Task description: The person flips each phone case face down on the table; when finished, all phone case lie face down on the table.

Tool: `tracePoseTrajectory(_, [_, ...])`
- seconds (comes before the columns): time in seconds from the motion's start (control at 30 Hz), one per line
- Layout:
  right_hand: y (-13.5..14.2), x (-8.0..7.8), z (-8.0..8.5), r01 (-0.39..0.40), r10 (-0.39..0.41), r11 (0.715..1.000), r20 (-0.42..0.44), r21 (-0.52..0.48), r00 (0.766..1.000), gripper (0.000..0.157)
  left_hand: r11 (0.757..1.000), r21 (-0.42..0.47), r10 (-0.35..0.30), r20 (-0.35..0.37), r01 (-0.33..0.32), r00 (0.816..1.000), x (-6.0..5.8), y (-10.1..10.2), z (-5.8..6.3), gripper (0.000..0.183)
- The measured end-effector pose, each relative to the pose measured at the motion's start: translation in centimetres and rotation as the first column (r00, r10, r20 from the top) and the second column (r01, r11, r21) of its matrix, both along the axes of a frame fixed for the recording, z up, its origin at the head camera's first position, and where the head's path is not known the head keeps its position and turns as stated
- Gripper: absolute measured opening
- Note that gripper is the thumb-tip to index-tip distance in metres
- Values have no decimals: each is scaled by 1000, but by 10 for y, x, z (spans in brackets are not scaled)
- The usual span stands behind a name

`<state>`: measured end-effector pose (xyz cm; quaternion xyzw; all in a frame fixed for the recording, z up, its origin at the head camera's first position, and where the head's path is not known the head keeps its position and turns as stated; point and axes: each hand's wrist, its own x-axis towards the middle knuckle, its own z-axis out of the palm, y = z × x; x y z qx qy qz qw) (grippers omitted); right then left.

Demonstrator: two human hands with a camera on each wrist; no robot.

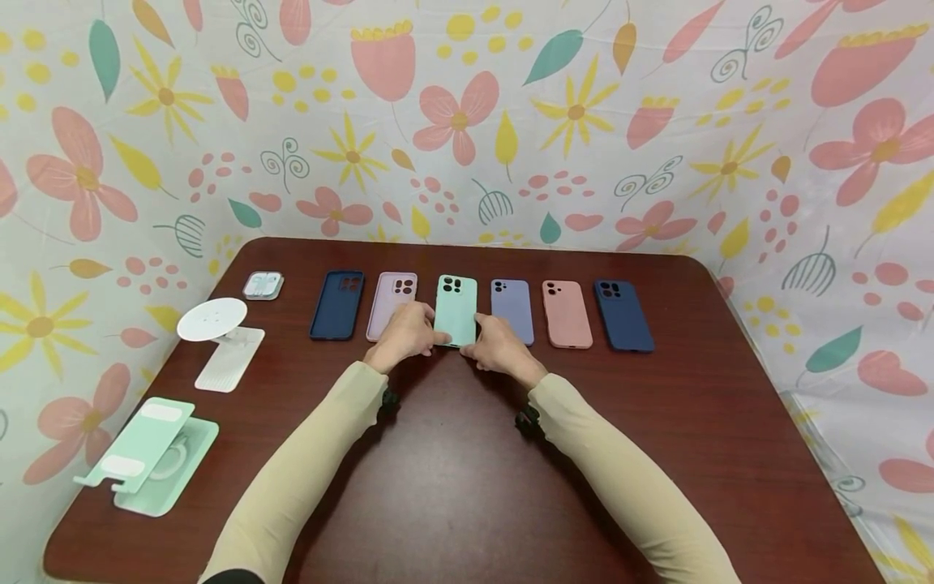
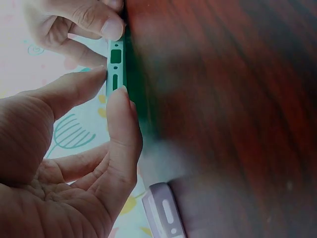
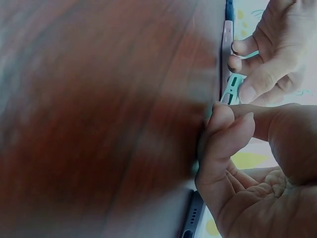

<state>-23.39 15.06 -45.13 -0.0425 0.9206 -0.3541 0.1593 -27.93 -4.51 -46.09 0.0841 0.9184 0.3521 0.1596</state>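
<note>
A mint-green phone case [image 1: 456, 304] lies back side up in the middle of a row of cases, its camera cutouts away from me. My left hand [image 1: 409, 328] pinches its near left corner between thumb and finger. At the near right corner my right hand [image 1: 501, 347] pinches it the same way. Seen from the left wrist, the case's bottom edge [image 2: 116, 64] shows its port cutouts between both hands. A lilac case [image 1: 383, 308] lies partly behind my left hand. Close beside my right hand is a periwinkle case [image 1: 513, 312].
The row also has a navy case [image 1: 328, 312] lying hollow side up, a pink case [image 1: 567, 316] and a blue case [image 1: 627, 324]. To the left stand boxed earphones [image 1: 263, 285], a white stand [image 1: 229, 361] and a mint stand [image 1: 156, 454]. Patterned cloth hangs behind the brown table [image 1: 452, 487].
</note>
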Motion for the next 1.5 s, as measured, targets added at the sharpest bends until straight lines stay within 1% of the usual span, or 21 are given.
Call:
tracePoseTrajectory(0.07, [0, 0, 0, 2, -2, 1000, 8, 5, 1000, 81, 1000, -15, -11, 8, 11, 1000, -12, 0, -18, 46])
tracePoseTrajectory(0.1, [0, 0, 0, 3, -3, 1000, 12, 7, 1000, 81, 1000, -18, -12, 12, 12, 1000, -13, 0, -21, 43])
tracePoseTrajectory(0.13, [1, 0, 0, 3, -3, 1000, 12, 10, 1000, 81, 1000, -18, -17, 5, 17, 1000, -16, 0, -27, 39])
tracePoseTrajectory(0.2, [1, 0, 0, 2, -2, 1000, 14, 15, 1000, 81, 999, -32, -24, 11, 25, 1000, -14, 1, -25, 33])
tracePoseTrajectory(0.23, [1, 0, 0, 1, -1, 1000, 9, 14, 1000, 81, 999, -35, -28, 13, 28, 1000, -11, 2, -21, 31])
tracePoseTrajectory(0.3, [1, 0, -1, -1, 1, 1000, 6, 16, 1000, 81, 999, -34, -30, 10, 30, 1000, -9, 2, -20, 30])
tracePoseTrajectory(0.33, [2, 0, -1, -1, 1, 1000, 3, 15, 1000, 81, 999, -36, -31, 7, 31, 1000, -13, 2, -26, 33])
tracePoseTrajectory(0.37, [2, 0, -1, -1, 1, 1000, 1, 14, 1000, 81, 999, -40, -30, 9, 31, 999, -15, 2, -28, 36])
tracePoseTrajectory(0.47, [2, 0, -1, 0, 0, 1000, -6, 14, 1000, 80, 997, -62, -34, 0, 34, 999, -23, 2, -38, 50])
tracePoseTrajectory(0.53, [2, 0, -1, 2, -2, 1000, -9, 13, 1000, 80, 996, -79, -38, 1, 38, 999, -26, 2, -41, 60])
tracePoseTrajectory(0.67, [2, -1, 0, 18, -18, 1000, 1, 12, 1000, 84, 996, -82, -46, -1, 45, 999, -26, 2, -41, 67])
tracePoseTrajectory(0.73, [2, -1, 0, 32, -32, 999, 7, -2, 999, 87, 996, -79, -41, -15, 40, 999, -22, 2, -36, 67])
tracePoseTrajectory(0.83, [3, 1, -1, 55, -54, 998, 14, -25, 998, 92, 998, -55, -33, -29, 31, 999, -7, 2, -16, 64])
tracePoseTrajectory(0.93, [3, 2, -1, 64, -63, 997, 4, -36, 998, 94, 999, -31, -17, -29, 16, 999, 12, 1, 10, 57])
tracePoseTrajectory(0.97, [3, 3, -1, 62, -62, 997, -3, -39, 998, 94, 1000, -18, -15, -28, 15, 999, 17, 0, 17, 56])
tracePoseTrajectory(1.0, [2, 4, 0, 59, -60, 997, -12, -42, 998, 94, 1000, -3, -14, -33, 14, 999, 19, -2, 20, 55])
tracePoseTrajectory(1.1, [-1, 7, 3, 44, -46, 998, -34, -54, 998, 92, 1000, 12, -22, -39, 22, 999, 23, -9, 27, 54])
tracePoseTrajectory(1.2, [-7, 10, 7, 16, -18, 998, -36, -68, 999, 89, 999, 28, -27, -32, 28, 999, 24, -18, 33, 56])
tracePoseTrajectory(1.3, [-15, 13, 11, -18, 15, 996, -28, -84, 1000, 84, 1000, 7, -23, -27, 24, 999, 24, -28, 38, 56])
tracePoseTrajectory(1.37, [-21, 14, 13, -37, 34, 995, -30, -95, 999, 83, 1000, -19, -19, -36, 18, 999, 23, -36, 41, 56])
tracePoseTrajectory(1.5, [-34, 15, 12, -58, 53, 991, -39, -121, 998, 82, 999, -51, -15, -43, 13, 999, 22, -53, 46, 61])
